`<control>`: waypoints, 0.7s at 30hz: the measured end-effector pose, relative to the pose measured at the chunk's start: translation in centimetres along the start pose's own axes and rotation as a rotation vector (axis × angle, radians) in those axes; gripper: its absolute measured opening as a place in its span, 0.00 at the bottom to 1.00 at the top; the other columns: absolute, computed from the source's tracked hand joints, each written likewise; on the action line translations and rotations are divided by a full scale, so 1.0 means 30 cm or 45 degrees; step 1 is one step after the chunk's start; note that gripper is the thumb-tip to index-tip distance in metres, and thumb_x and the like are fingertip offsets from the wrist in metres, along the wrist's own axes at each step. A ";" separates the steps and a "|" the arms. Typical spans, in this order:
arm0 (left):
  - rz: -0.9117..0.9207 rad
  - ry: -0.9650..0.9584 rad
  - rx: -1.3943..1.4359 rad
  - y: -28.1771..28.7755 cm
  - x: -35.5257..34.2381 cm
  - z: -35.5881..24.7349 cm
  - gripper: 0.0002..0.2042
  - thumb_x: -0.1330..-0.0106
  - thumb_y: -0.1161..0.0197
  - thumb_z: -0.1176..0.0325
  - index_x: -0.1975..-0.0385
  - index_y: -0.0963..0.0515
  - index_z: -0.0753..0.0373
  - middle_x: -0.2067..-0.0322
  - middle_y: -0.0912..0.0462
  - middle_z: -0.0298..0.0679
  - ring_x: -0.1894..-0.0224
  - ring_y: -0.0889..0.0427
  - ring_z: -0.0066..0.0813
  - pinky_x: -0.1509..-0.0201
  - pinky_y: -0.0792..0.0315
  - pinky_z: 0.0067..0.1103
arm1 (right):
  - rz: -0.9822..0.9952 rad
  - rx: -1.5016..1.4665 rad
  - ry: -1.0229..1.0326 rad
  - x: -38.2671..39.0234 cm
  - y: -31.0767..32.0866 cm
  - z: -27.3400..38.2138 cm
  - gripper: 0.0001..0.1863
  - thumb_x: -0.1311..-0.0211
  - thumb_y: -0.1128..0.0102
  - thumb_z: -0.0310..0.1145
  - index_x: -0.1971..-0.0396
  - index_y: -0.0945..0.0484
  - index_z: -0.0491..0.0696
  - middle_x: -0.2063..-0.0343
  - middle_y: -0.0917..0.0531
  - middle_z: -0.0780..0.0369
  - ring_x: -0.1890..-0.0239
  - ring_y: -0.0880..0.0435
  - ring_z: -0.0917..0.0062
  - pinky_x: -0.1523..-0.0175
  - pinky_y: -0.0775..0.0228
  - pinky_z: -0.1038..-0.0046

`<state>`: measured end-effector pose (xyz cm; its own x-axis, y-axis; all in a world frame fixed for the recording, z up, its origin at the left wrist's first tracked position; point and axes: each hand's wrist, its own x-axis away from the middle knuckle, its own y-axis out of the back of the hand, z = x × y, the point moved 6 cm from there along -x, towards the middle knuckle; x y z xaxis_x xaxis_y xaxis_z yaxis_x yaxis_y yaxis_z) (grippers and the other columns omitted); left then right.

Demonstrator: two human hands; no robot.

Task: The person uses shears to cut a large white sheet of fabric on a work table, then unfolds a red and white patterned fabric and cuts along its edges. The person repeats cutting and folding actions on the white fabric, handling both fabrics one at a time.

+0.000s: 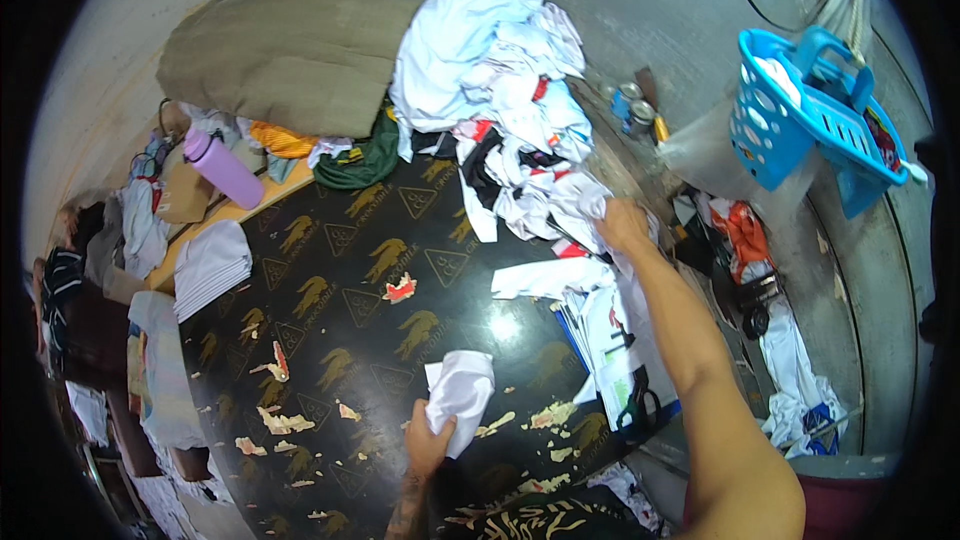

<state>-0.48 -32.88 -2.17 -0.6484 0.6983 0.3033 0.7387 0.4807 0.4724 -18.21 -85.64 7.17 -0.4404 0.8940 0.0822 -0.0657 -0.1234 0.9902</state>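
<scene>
- The left hand [428, 445] clutches a crumpled white cloth [459, 395] near the near edge of the black table [340, 340], the cloth rising off the board from the fist.
- The right hand [622, 225] reaches far out along the table's right edge, fingers closed into the white fabric of a heap of white garments [510, 100]; how firmly it grasps I cannot tell.
- Just beside the right forearm, a stack of flat white printed pieces [610, 340] overhangs the right edge, a pair of black scissors [640, 402] lying on it.
- The middle of the table is bare board with peeling patches, the widest open room between both hands.
- At the left edge sit a folded white stack [210, 265] and a purple bottle [222, 168]; an olive bundle [290, 50] blocks the far end.
- On the floor to the right, well apart from the table, stands a blue plastic basket [775, 130].
</scene>
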 end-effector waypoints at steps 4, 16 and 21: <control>-0.113 0.023 0.177 0.022 -0.034 -0.021 0.21 0.32 0.25 0.66 0.47 0.27 0.65 0.56 0.17 0.47 0.50 0.18 0.39 0.42 0.24 0.36 | -0.230 -0.354 0.380 0.223 0.009 0.135 0.32 0.40 0.21 0.48 0.43 0.15 0.41 0.39 0.14 0.47 0.37 0.15 0.48 0.33 0.24 0.51; -0.052 0.200 0.275 0.043 -0.107 -0.020 0.31 0.32 0.26 0.69 0.30 0.28 0.71 0.38 0.19 0.50 0.36 0.20 0.39 0.29 0.29 0.32 | -0.203 -0.405 0.006 0.174 -0.032 0.057 0.39 0.40 0.19 0.44 0.32 0.24 0.42 0.38 0.18 0.52 0.33 0.20 0.55 0.29 0.28 0.55; -0.051 0.232 0.804 0.045 -0.111 -0.134 0.35 0.34 0.24 0.71 0.26 0.30 0.68 0.36 0.19 0.45 0.34 0.20 0.35 0.27 0.29 0.30 | -0.033 -0.023 0.000 0.127 -0.051 0.030 0.44 0.52 0.14 0.43 0.37 0.25 0.41 0.38 0.23 0.47 0.33 0.23 0.53 0.32 0.29 0.50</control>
<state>1.93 -36.68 0.78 -0.6573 0.5992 0.4571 0.6435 0.7619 -0.0733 -18.97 -81.66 6.09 -0.4384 0.8970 0.0568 -0.0931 -0.1082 0.9898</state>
